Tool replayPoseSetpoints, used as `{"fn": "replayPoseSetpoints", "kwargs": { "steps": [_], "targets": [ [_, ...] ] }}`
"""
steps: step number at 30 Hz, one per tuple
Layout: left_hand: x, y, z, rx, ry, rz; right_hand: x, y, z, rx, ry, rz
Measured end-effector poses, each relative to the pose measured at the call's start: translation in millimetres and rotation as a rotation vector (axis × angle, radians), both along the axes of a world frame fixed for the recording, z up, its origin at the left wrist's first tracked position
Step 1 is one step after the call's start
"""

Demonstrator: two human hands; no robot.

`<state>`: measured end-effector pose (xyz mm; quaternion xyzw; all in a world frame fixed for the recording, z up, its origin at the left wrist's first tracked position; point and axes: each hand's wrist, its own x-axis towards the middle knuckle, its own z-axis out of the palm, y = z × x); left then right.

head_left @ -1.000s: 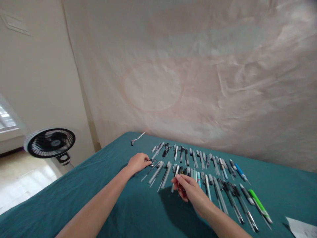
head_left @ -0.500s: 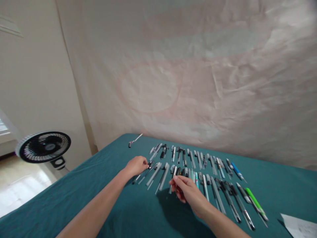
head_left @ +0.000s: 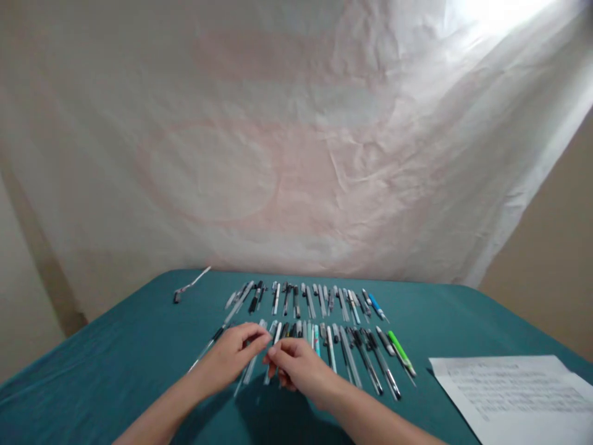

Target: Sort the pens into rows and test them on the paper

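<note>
My left hand (head_left: pixel 233 351) hovers over the left part of the front row of pens, its fingers curled with thumb and index drawn together. Close beside it, my right hand (head_left: pixel 301 369) is closed in a pinch, the fingertips of both hands almost meeting. Whatever small thing may be between the fingers is hidden. Around them lie pens and clear pen parts, among them a white pen (head_left: pixel 330 348) just right of my right hand and a dark-tipped clear pen (head_left: pixel 209 347) partly behind my left hand.
A back row holds more pens, including a blue pen (head_left: pixel 376 305). A green pen (head_left: pixel 401 352) ends the front row at right. A printed sheet (head_left: pixel 514 389) lies on the green cloth (head_left: pixel 115 364). A bent white piece with a dark end (head_left: pixel 176 297) rests far left.
The view has swung right, so the fan has left it and more of the paper shows. My left hand has moved from the front row's left end across to my right hand.
</note>
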<state>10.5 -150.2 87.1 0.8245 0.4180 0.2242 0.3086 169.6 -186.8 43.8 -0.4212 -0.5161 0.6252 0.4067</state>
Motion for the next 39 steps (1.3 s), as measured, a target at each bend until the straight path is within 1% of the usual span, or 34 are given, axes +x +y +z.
{"fn": "replayPoseSetpoints", "kwargs": {
  "steps": [3, 8, 11, 13, 16, 18, 20, 21, 24, 27, 30, 33, 36, 39],
  "targets": [
    [23.4, -5.7, -5.9, -0.091, -0.149, -0.031, 12.2, 6.1, 13.7, 0.037, -0.018, -0.028],
    [59.0, -1.2, -17.5, -0.200, -0.379, 0.020, 39.5, 20.9, 33.2, 0.086, -0.050, -0.040],
    [83.5, -1.3, -20.9, -0.247, -0.462, 0.016, 63.4, 28.6, 37.0, 0.121, -0.111, -0.029],
    [100.3, -2.6, -22.2, -0.280, -0.501, -0.018, 85.3, 33.7, 34.8, 0.155, -0.165, -0.038],
    [122.1, -4.4, -24.2, -0.313, -0.507, -0.080, 128.4, 43.8, 24.8, 0.196, -0.305, -0.144],
    [131.3, -5.8, -26.7, -0.284, -0.463, -0.129, 162.2, 52.4, 15.6, 0.223, -0.406, -0.273],
    [135.3, -7.7, -31.5, -0.196, -0.403, -0.157, 196.0, 61.4, 5.1, 0.250, -0.527, -0.443],
    [135.6, -8.9, -35.0, -0.134, -0.369, -0.164, 211.4, 65.5, -0.7, 0.282, -0.602, -0.559],
    [133.0, -11.9, -48.7, 0.087, -0.251, -0.210, 246.3, 74.3, -22.0, 0.326, -0.661, -0.722],
    [130.1, -12.1, -60.6, 0.316, -0.118, -0.330, 262.5, 77.3, -48.3, 0.345, -0.694, -0.829],
    [129.1, -10.2, -64.0, 0.486, -0.015, -0.395, 267.4, 77.1, -70.7, 0.379, -0.794, -0.867],
    [128.9, -9.9, -61.5, 0.535, 0.044, -0.383, 269.5, 77.3, -82.1, 0.401, -0.918, -0.830],
    [128.8, -12.2, -60.2, 0.526, 0.058, -0.351, 272.4, 79.1, -85.7, 0.388, -1.032, -0.804],
    [128.8, -15.4, -61.8, 0.515, 0.045, -0.348, 276.1, 79.7, -87.6, 0.351, -1.081, -0.815]
  ]
}}
